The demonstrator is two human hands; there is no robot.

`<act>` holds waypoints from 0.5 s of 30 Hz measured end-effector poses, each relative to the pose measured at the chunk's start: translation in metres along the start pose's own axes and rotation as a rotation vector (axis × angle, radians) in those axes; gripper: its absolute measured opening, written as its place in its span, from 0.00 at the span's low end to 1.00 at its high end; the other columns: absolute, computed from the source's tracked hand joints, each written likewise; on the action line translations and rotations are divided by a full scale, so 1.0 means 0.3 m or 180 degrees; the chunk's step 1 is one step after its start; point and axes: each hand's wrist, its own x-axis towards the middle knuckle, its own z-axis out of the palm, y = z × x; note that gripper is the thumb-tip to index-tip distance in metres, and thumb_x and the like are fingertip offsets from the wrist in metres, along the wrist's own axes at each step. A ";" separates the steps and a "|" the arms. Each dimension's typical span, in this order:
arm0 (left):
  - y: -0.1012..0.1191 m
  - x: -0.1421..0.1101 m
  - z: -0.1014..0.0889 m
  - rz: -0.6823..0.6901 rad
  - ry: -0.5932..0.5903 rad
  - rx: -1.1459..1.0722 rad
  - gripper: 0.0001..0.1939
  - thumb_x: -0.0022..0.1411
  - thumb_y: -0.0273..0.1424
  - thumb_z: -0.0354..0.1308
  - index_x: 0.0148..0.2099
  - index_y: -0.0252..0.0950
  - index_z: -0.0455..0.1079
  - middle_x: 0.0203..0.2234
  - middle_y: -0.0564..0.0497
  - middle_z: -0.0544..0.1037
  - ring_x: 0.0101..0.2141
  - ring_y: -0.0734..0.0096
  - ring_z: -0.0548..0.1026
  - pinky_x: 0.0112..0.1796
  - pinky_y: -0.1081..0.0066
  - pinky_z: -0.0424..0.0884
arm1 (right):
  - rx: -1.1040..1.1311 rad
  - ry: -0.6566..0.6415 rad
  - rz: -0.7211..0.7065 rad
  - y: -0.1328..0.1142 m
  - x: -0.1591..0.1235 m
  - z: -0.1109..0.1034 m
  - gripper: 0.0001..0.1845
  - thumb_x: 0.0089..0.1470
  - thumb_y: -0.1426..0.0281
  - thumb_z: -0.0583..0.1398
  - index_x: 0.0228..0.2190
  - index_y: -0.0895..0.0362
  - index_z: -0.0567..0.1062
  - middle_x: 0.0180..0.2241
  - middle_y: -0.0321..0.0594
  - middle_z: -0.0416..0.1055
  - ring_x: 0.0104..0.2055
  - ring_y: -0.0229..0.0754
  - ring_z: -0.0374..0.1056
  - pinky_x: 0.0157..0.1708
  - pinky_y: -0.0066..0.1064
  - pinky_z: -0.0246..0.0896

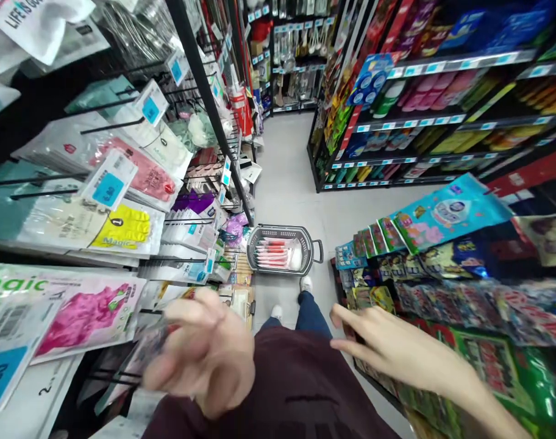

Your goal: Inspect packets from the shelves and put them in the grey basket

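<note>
I stand in a shop aisle and look down past my dark red top and blue jeans. My left hand point(205, 353) is smeared by motion in front of the left rack; its fingers seem curled near a blurred packet, and what it holds cannot be made out. My right hand point(388, 344) reaches left at waist height with its fingers stretched out and nothing in it, beside the snack packets point(397, 235) on the right shelf. A grey shopping basket point(283, 249) with red and white packets stands on the floor ahead of my feet.
Packets of rubber gloves point(122, 228) hang on hooks on the left rack, with blue price tags point(108, 188). Shelves of colourful goods point(419, 110) line the right side. The pale floor point(287, 171) of the aisle runs ahead to a rack of kitchen tools.
</note>
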 end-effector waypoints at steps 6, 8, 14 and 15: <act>-0.293 -0.108 0.348 -0.0704 -0.1983 -0.0018 0.12 0.65 0.35 0.52 0.48 0.39 0.71 0.40 0.46 0.79 0.40 0.65 0.75 0.42 0.64 0.70 | 0.1270 -0.0470 0.0164 0.362 0.202 -0.007 0.16 0.61 0.56 0.54 0.44 0.52 0.69 0.28 0.36 0.74 0.30 0.43 0.72 0.29 0.29 0.62; -0.469 -0.206 0.416 -0.1540 -0.2240 0.0379 0.14 0.65 0.36 0.50 0.47 0.37 0.71 0.42 0.45 0.79 0.41 0.65 0.76 0.43 0.66 0.70 | 0.1912 -0.0633 0.0334 0.515 0.292 0.052 0.19 0.63 0.56 0.49 0.45 0.56 0.70 0.32 0.39 0.76 0.28 0.39 0.73 0.27 0.27 0.64; -0.813 -0.408 0.516 -0.2827 -0.2954 0.1186 0.14 0.59 0.34 0.53 0.44 0.34 0.72 0.35 0.46 0.82 0.39 0.63 0.79 0.45 0.66 0.71 | 0.1493 -0.0696 0.1228 0.907 0.462 0.341 0.13 0.55 0.63 0.60 0.36 0.60 0.77 0.34 0.50 0.78 0.38 0.46 0.74 0.42 0.36 0.66; -0.827 -0.418 0.529 -0.2867 -0.2903 0.1223 0.14 0.59 0.34 0.52 0.44 0.34 0.72 0.35 0.46 0.81 0.40 0.63 0.78 0.46 0.65 0.71 | 0.1566 -0.0826 0.1177 0.954 0.469 0.378 0.12 0.55 0.64 0.60 0.38 0.58 0.77 0.34 0.47 0.78 0.38 0.47 0.74 0.42 0.36 0.66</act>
